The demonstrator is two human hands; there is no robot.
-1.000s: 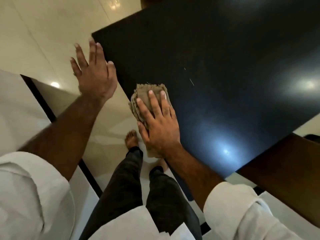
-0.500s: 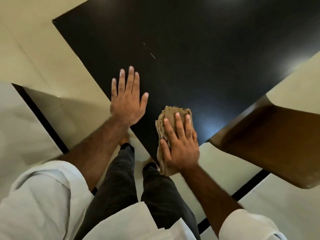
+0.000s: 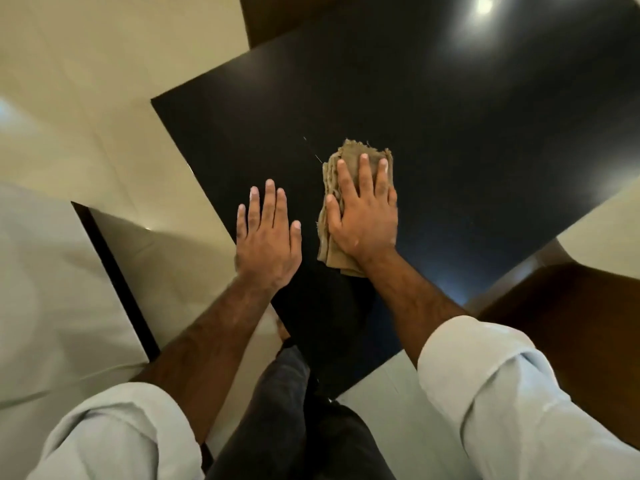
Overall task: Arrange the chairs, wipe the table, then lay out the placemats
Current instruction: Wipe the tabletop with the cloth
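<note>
A glossy black table (image 3: 467, 140) fills the upper right of the head view, one corner pointing toward my legs. A folded tan cloth (image 3: 349, 157) lies flat on it. My right hand (image 3: 363, 213) presses down on the cloth with straight, spread fingers. My left hand (image 3: 266, 237) lies flat on the table near its left edge, a little left of the cloth, fingers straight and holding nothing.
A brown wooden chair (image 3: 568, 323) stands at the table's right side, close to my right forearm. Another brown chair (image 3: 273, 19) shows at the table's far edge. Beige tiled floor (image 3: 86, 98) with a dark strip (image 3: 114, 282) lies to the left.
My right hand has slid the cloth from the table's near edge farther onto the surface. My left hand came down from the air and now lies flat on the table.
</note>
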